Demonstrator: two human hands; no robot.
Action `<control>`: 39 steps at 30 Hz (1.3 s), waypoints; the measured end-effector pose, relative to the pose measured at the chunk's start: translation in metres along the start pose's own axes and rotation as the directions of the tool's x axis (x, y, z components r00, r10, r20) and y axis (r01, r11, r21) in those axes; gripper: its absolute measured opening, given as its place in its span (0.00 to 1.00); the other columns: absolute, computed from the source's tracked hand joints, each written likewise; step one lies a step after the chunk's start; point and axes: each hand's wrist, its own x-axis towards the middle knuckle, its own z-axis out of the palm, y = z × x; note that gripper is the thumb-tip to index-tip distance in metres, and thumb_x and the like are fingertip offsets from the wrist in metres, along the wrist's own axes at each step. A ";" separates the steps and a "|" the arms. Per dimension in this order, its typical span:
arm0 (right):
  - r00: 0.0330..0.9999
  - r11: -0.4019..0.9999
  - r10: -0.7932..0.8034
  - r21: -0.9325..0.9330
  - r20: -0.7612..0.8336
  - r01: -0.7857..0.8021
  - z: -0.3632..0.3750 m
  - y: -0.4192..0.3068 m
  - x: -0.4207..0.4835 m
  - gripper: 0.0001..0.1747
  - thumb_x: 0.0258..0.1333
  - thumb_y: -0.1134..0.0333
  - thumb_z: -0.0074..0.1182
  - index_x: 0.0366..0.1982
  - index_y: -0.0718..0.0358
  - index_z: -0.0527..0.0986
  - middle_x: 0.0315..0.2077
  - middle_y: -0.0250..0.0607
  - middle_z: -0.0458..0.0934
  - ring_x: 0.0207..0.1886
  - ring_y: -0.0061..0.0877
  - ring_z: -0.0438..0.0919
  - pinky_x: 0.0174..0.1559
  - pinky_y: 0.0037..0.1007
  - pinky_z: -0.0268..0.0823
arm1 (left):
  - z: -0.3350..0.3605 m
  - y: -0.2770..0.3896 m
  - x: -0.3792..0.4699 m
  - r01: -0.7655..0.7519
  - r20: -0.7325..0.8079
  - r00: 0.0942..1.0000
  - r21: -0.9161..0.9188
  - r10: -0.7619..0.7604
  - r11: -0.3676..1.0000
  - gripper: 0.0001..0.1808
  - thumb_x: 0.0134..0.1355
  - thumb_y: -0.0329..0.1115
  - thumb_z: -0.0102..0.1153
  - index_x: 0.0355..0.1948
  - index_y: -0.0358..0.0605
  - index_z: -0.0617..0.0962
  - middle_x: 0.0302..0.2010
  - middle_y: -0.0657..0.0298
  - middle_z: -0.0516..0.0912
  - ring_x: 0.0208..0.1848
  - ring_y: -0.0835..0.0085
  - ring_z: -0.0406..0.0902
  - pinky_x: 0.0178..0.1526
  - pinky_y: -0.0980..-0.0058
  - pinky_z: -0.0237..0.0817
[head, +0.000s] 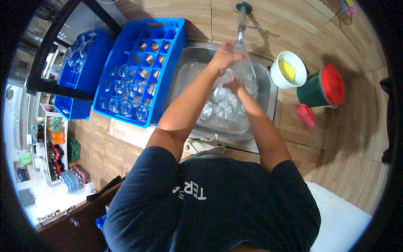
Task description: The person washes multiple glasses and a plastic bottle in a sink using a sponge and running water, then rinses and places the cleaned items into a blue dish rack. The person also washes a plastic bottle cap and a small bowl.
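Note:
Below the tap (pixel 241 30), my left hand (pixel 224 58) grips a clear drinking glass (pixel 244 64), with its thumb across the upper part. My right hand (pixel 233 85) is close against the glass's lower end, fingers pointing left; its hold is partly hidden by blur and water. Both are over a stainless steel sink (pixel 189 78). Water splashes on the basin floor beneath them. Inside the basin sit several clear glasses, among them one at the near left (pixel 206 111) and one by the right wall (pixel 251 88).
A blue divided plastic crate (pixel 167 72) left of the sink holds several glasses (pixel 126 107). Another blue crate (pixel 91 60) stands farther left, behind a black frame (pixel 59 89). Right are a white tub (pixel 278 75) with a yellow sponge (pixel 287 71), a red-lidded green container (pixel 310 91) and a pink brush (pixel 305 115).

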 end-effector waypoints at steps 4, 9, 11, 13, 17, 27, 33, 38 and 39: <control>0.987 0.979 -0.154 0.139 0.047 0.146 -0.016 -0.010 0.032 0.60 0.28 0.40 0.67 0.62 0.63 0.56 0.53 0.46 0.67 0.57 0.38 0.65 0.59 0.37 0.57 | -0.001 0.015 -0.029 -0.125 -0.069 0.987 0.227 0.144 0.966 0.45 0.37 0.27 0.73 0.57 0.39 0.62 0.47 0.53 0.75 0.47 0.66 0.74 0.49 0.67 0.69; 0.942 0.827 -0.325 0.457 -0.087 0.328 -0.046 -0.062 0.044 0.58 0.26 0.47 0.70 0.60 0.67 0.58 0.55 0.50 0.66 0.58 0.37 0.66 0.57 0.35 0.60 | -0.026 0.046 -0.082 -0.337 -0.163 0.886 0.416 0.433 0.845 0.47 0.39 0.26 0.73 0.59 0.40 0.60 0.49 0.52 0.74 0.52 0.65 0.72 0.52 0.68 0.67; 0.974 0.955 -0.178 0.213 -0.139 0.205 -0.062 -0.082 0.024 0.53 0.30 0.55 0.71 0.59 0.64 0.58 0.51 0.47 0.69 0.54 0.35 0.69 0.52 0.33 0.64 | -0.047 0.063 -0.114 -0.332 -0.258 0.815 0.524 0.518 0.784 0.45 0.41 0.31 0.74 0.58 0.43 0.61 0.48 0.51 0.74 0.49 0.66 0.74 0.50 0.70 0.68; 0.973 0.981 -0.104 0.140 -0.206 0.135 -0.079 -0.104 0.013 0.48 0.34 0.64 0.72 0.58 0.61 0.58 0.48 0.44 0.72 0.51 0.33 0.72 0.48 0.31 0.68 | -0.072 0.082 -0.143 -0.310 -0.407 0.761 0.456 0.505 0.834 0.43 0.43 0.33 0.73 0.59 0.48 0.62 0.49 0.51 0.74 0.44 0.67 0.76 0.45 0.71 0.70; 0.960 0.626 -0.054 0.740 -0.274 0.246 -0.099 -0.121 0.006 0.44 0.29 0.68 0.75 0.51 0.62 0.62 0.41 0.41 0.71 0.41 0.31 0.74 0.47 0.36 0.67 | -0.129 0.102 -0.207 -0.381 -0.505 0.502 0.599 0.702 0.704 0.33 0.50 0.30 0.67 0.56 0.43 0.66 0.45 0.57 0.76 0.42 0.71 0.76 0.44 0.73 0.70; 0.927 -0.416 0.166 0.876 0.336 -0.243 -0.073 -0.104 0.032 0.28 0.56 0.48 0.50 0.52 0.59 0.66 0.51 0.50 0.69 0.51 0.47 0.70 0.50 0.48 0.69 | -0.170 0.055 -0.238 0.258 -0.480 0.348 0.875 0.805 0.410 0.28 0.49 0.38 0.68 0.52 0.49 0.74 0.44 0.57 0.75 0.46 0.65 0.73 0.48 0.69 0.66; 0.958 0.613 0.242 0.742 0.153 -0.273 -0.112 -0.123 0.023 0.33 0.48 0.48 0.60 0.51 0.61 0.69 0.45 0.53 0.74 0.45 0.44 0.75 0.45 0.39 0.70 | -0.147 0.055 -0.239 0.357 -0.462 0.449 0.877 0.765 0.321 0.23 0.47 0.43 0.63 0.48 0.63 0.77 0.49 0.56 0.72 0.45 0.57 0.76 0.41 0.63 0.71; 0.928 0.946 -0.292 -0.214 -0.230 0.244 -0.119 -0.135 0.009 0.33 0.36 0.54 0.69 0.46 0.59 0.74 0.40 0.49 0.77 0.45 0.40 0.76 0.46 0.36 0.67 | -0.137 0.064 -0.241 0.453 -0.493 0.475 0.847 0.729 0.278 0.21 0.47 0.44 0.61 0.46 0.64 0.78 0.50 0.57 0.73 0.43 0.57 0.78 0.38 0.61 0.72; 0.912 0.924 -0.347 -0.246 -0.217 0.293 -0.119 -0.135 0.007 0.33 0.35 0.54 0.69 0.46 0.59 0.74 0.40 0.49 0.77 0.45 0.40 0.76 0.47 0.36 0.67 | -0.135 0.066 -0.240 0.481 -0.518 0.490 0.831 0.701 0.278 0.21 0.47 0.44 0.61 0.46 0.65 0.78 0.50 0.57 0.73 0.43 0.56 0.78 0.38 0.61 0.72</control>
